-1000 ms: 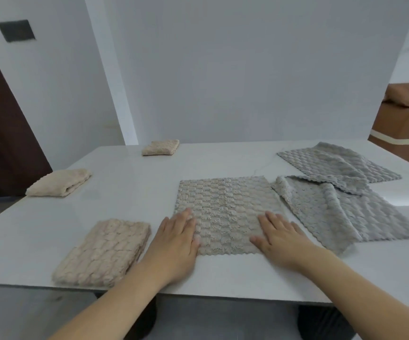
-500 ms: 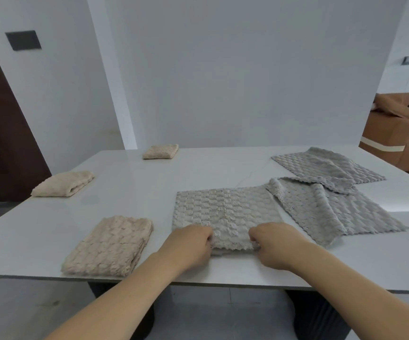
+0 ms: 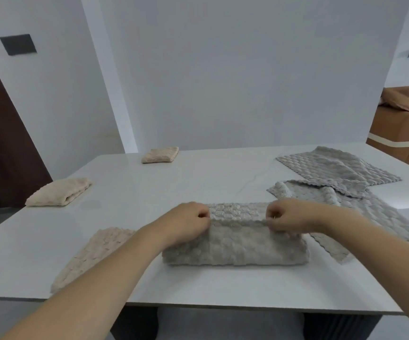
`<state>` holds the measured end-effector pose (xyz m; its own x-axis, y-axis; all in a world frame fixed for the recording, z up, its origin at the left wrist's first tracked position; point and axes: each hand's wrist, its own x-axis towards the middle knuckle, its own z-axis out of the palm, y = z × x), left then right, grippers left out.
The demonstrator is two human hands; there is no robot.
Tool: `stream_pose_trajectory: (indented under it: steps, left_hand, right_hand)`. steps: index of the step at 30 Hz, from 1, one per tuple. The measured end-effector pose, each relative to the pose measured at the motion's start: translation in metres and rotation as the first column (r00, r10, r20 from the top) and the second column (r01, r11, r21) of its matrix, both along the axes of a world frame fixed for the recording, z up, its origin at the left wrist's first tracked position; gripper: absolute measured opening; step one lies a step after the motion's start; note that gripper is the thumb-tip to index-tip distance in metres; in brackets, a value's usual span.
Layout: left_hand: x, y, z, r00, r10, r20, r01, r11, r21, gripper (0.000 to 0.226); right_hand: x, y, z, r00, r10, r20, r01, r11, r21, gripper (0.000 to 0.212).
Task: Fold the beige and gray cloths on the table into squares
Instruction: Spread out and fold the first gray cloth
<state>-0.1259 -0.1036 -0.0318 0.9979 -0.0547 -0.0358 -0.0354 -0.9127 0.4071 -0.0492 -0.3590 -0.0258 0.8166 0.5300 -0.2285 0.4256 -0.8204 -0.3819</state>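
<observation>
Left hand (image 3: 188,223) and right hand (image 3: 285,217) are both closed in a pinch on the near edge of the gray cloth (image 3: 235,244), one at each end of that edge, raised off the desk (image 3: 174,187). That edge is carried over toward the far side, so the cloth bulges in a soft roll beneath the hands, with its far strip flat on the desk just beyond the knuckles. Its long axis runs left to right, square across the person; both hands sit equally near. Judgement: the first half-fold is in hand, and the coming move turns on laying the held edge onto the far edge, directly ahead.

Just right, two unfolded gray cloths (image 3: 360,192) overlap one another; the nearer one touches or slips under the right end of the worked cloth, and may drag. Left, a folded beige cloth (image 3: 95,253) lies partly under the left forearm. Two more folded beige cloths (image 3: 58,192) (image 3: 160,154) sit well apart, farther left and back.
</observation>
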Motion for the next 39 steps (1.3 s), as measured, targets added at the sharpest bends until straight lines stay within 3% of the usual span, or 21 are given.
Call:
stream_pose_trajectory:
  steps: [2,5,8,12,19,22,27,30,35,39]
  left_hand:
    - [0.021,0.002,-0.001,0.997,0.032,0.063,-0.036,0.998,0.06,0.018]
    - [0.056,0.002,-0.014,0.978,0.073,0.197,-0.118,0.967,0.227,0.024]
    - [0.077,0.003,-0.049,0.952,0.153,0.265,-0.212,0.955,0.209,0.026]
    - [0.083,0.005,-0.087,0.9,0.195,0.39,-0.271,0.951,0.15,0.017]
    - [0.085,0.009,-0.092,0.874,0.148,0.463,-0.232,0.964,0.129,0.016]
    - [0.084,0.01,-0.09,0.855,0.151,0.496,-0.21,0.975,0.065,0.015]
    - [0.078,0.007,-0.087,0.813,0.128,0.568,-0.155,0.988,-0.001,0.009]
    - [0.073,0.006,-0.084,0.741,0.131,0.658,-0.168,0.986,-0.007,0.005]
    - [0.067,0.003,-0.084,0.753,0.139,0.643,-0.27,0.956,0.11,0.007]
    - [0.067,0.002,-0.083,0.784,0.158,0.6,-0.268,0.958,0.097,0.007]
  right_hand:
    - [0.019,0.0,-0.002,0.996,-0.088,0.014,0.086,0.991,0.102,0.021]
    - [0.046,0.002,-0.021,0.972,-0.188,0.138,0.173,0.978,0.119,0.023]
    - [0.064,0.005,-0.06,0.886,-0.267,0.378,0.218,0.962,0.167,0.02]
    - [0.07,0.005,-0.095,0.8,-0.386,0.459,0.273,0.916,0.294,0.016]
    - [0.072,0.005,-0.094,0.82,-0.371,0.436,0.275,0.923,0.268,0.017]
    - [0.07,0.004,-0.09,0.832,-0.378,0.406,0.228,0.9,0.371,0.014]
    - [0.066,-0.002,-0.088,0.897,-0.382,0.22,0.156,0.742,0.652,0.013]
    - [0.064,-0.005,-0.085,0.905,-0.398,0.151,0.176,0.673,0.718,0.014]
    - [0.06,-0.006,-0.081,0.929,-0.356,0.106,0.19,0.701,0.687,0.013]
    - [0.06,-0.005,-0.079,0.935,-0.34,0.105,0.186,0.719,0.67,0.019]
